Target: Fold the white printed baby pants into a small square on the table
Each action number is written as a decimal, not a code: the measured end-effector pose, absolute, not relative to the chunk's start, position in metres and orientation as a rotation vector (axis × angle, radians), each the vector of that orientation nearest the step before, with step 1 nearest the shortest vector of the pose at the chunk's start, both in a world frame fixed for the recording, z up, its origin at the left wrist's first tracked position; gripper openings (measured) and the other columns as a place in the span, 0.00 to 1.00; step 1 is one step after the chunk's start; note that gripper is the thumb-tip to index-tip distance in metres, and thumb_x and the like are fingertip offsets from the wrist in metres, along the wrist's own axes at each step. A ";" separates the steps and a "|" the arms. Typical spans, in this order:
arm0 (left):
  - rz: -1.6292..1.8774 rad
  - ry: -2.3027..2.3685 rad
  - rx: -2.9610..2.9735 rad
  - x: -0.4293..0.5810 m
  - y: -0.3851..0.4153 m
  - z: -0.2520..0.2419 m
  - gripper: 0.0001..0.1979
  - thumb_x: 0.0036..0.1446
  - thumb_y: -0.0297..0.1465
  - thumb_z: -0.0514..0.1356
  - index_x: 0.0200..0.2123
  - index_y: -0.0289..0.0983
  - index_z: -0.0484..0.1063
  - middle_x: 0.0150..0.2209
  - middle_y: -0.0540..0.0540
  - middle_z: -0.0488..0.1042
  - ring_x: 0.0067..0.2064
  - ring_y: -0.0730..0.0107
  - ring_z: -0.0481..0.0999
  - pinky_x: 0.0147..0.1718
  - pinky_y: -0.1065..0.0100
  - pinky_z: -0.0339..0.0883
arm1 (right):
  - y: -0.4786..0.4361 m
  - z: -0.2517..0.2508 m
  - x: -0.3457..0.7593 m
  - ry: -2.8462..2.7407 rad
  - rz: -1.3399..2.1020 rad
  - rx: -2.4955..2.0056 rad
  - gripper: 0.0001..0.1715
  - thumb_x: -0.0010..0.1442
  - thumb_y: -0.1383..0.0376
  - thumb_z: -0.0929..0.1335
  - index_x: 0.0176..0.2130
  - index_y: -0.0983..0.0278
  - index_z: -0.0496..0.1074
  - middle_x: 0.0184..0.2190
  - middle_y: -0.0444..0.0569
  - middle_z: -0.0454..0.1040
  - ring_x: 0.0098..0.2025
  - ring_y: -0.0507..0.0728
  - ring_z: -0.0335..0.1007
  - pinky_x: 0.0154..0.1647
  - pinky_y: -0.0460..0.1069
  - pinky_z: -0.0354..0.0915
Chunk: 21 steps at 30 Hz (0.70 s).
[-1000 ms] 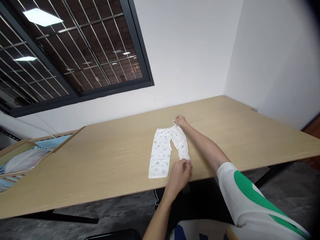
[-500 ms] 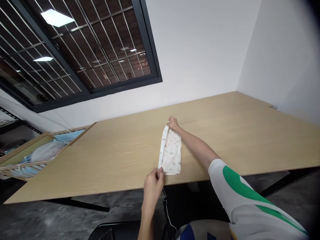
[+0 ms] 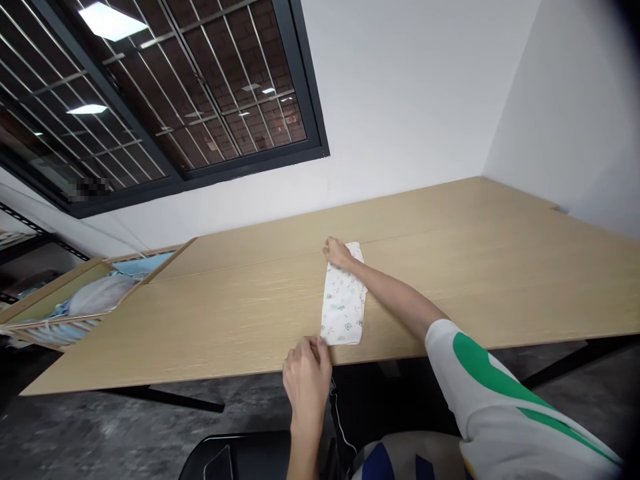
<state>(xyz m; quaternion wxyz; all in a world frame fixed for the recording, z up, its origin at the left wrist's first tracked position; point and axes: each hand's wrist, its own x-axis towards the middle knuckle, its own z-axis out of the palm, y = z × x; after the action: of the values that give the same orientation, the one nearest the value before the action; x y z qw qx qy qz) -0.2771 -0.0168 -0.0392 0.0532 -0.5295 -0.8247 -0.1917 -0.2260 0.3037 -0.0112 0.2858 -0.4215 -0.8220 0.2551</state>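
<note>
A white cloth (image 3: 343, 308) with small coloured prints lies folded into a long, narrow rectangle near the table's front edge. At its near left corner, my left hand (image 3: 307, 367) is closed in a pinch on the cloth's edge. My right hand (image 3: 337, 253) reaches across to the far left corner, fingers curled on the fabric there. The forearm covers part of the cloth's right side, and the fingertips of the right hand are partly hidden.
The cloth rests on a long wooden table (image 3: 240, 320) set against a white wall. A wooden crib (image 3: 65, 293) with bedding adjoins its left end. A barred window (image 3: 200, 87) is above. A black chair (image 3: 250, 453) and a white cable (image 3: 339, 417) are below the front edge.
My right hand has moved left along the cloth's far end. The plain strip along the left side no longer shows, and printed fabric now reaches that edge. The view has shifted slightly.
</note>
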 end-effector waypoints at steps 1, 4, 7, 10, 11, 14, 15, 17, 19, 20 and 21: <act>-0.628 -2.416 -1.648 -0.270 -0.019 -0.041 0.19 0.72 0.40 0.48 0.43 0.37 0.76 0.41 0.36 0.81 0.44 0.51 0.79 0.44 0.57 0.67 | 0.294 -0.011 -0.225 -2.217 0.684 -1.097 0.23 0.70 0.56 0.70 0.59 0.63 0.71 0.58 0.55 0.73 0.53 0.61 0.74 0.53 0.61 0.74; -0.680 -2.203 -1.817 -0.245 -0.023 -0.052 0.22 0.72 0.39 0.50 0.60 0.35 0.71 0.59 0.32 0.75 0.58 0.48 0.75 0.53 0.53 0.68 | 0.254 -0.015 -0.219 -2.338 0.755 -0.858 0.27 0.72 0.51 0.67 0.63 0.62 0.70 0.61 0.58 0.72 0.58 0.64 0.73 0.58 0.61 0.72; -0.602 -2.119 -1.906 -0.223 -0.024 -0.069 0.29 0.71 0.39 0.52 0.71 0.38 0.61 0.70 0.33 0.64 0.69 0.43 0.64 0.60 0.48 0.65 | 0.206 -0.022 -0.204 -2.554 0.853 -0.355 0.36 0.74 0.47 0.63 0.72 0.60 0.61 0.72 0.58 0.61 0.70 0.67 0.62 0.68 0.62 0.62; -0.478 -2.115 -1.925 -0.214 -0.025 -0.079 0.27 0.70 0.38 0.53 0.69 0.40 0.65 0.67 0.33 0.67 0.68 0.39 0.64 0.59 0.44 0.65 | 0.167 -0.033 -0.183 -2.696 0.881 -0.023 0.38 0.74 0.47 0.62 0.75 0.56 0.55 0.77 0.50 0.48 0.78 0.62 0.44 0.77 0.60 0.45; -0.442 -2.115 -1.931 -0.213 -0.025 -0.080 0.25 0.70 0.37 0.53 0.67 0.40 0.68 0.64 0.33 0.71 0.65 0.40 0.67 0.58 0.44 0.66 | 0.158 -0.037 -0.177 -2.728 0.881 0.029 0.37 0.74 0.48 0.62 0.75 0.56 0.56 0.77 0.48 0.47 0.78 0.61 0.41 0.78 0.58 0.41; -0.379 -2.090 -1.946 -0.215 -0.027 -0.079 0.21 0.71 0.36 0.52 0.61 0.41 0.75 0.57 0.33 0.75 0.61 0.42 0.71 0.57 0.45 0.66 | 0.151 -0.049 -0.164 -2.806 0.849 0.068 0.36 0.75 0.50 0.61 0.74 0.61 0.57 0.77 0.51 0.48 0.79 0.59 0.37 0.78 0.56 0.38; -0.375 -2.077 -1.949 -0.215 -0.027 -0.078 0.20 0.71 0.36 0.52 0.61 0.41 0.75 0.57 0.33 0.75 0.63 0.41 0.70 0.57 0.45 0.66 | 0.154 -0.053 -0.162 -2.824 0.820 0.062 0.36 0.76 0.51 0.60 0.74 0.63 0.57 0.76 0.54 0.48 0.79 0.59 0.37 0.78 0.57 0.38; -0.379 -2.059 -1.956 -0.217 -0.028 -0.078 0.22 0.70 0.35 0.53 0.64 0.43 0.72 0.62 0.33 0.72 0.67 0.39 0.65 0.59 0.45 0.65 | 0.164 -0.060 -0.159 -2.834 0.741 0.047 0.35 0.76 0.52 0.61 0.74 0.65 0.58 0.76 0.57 0.49 0.78 0.61 0.39 0.78 0.59 0.38; -0.376 -2.060 -1.955 -0.218 -0.028 -0.078 0.24 0.70 0.35 0.54 0.67 0.45 0.69 0.67 0.32 0.67 0.70 0.38 0.61 0.60 0.44 0.64 | 0.178 -0.065 -0.157 -2.826 0.659 0.021 0.35 0.75 0.52 0.62 0.73 0.65 0.60 0.75 0.58 0.51 0.78 0.62 0.42 0.78 0.61 0.39; -0.368 -2.068 -1.951 -0.218 -0.028 -0.079 0.25 0.70 0.35 0.55 0.68 0.46 0.67 0.69 0.33 0.65 0.71 0.37 0.61 0.60 0.44 0.64 | 0.186 -0.067 -0.156 -2.829 0.624 0.002 0.35 0.75 0.52 0.63 0.73 0.64 0.60 0.75 0.58 0.51 0.78 0.63 0.42 0.77 0.62 0.39; -0.355 -2.075 -1.947 -0.218 -0.028 -0.080 0.25 0.70 0.35 0.55 0.69 0.47 0.67 0.70 0.33 0.64 0.71 0.37 0.60 0.60 0.44 0.63 | 0.193 -0.069 -0.156 -2.838 0.595 -0.024 0.35 0.74 0.52 0.63 0.73 0.63 0.60 0.75 0.57 0.51 0.78 0.63 0.42 0.77 0.62 0.39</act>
<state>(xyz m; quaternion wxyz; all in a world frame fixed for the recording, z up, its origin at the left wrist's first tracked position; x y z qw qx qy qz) -0.2177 -0.0275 -0.0797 0.1367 -0.6726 -0.7169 -0.1227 -0.1556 0.1931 -0.0690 0.1207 -0.0083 -0.9716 0.2035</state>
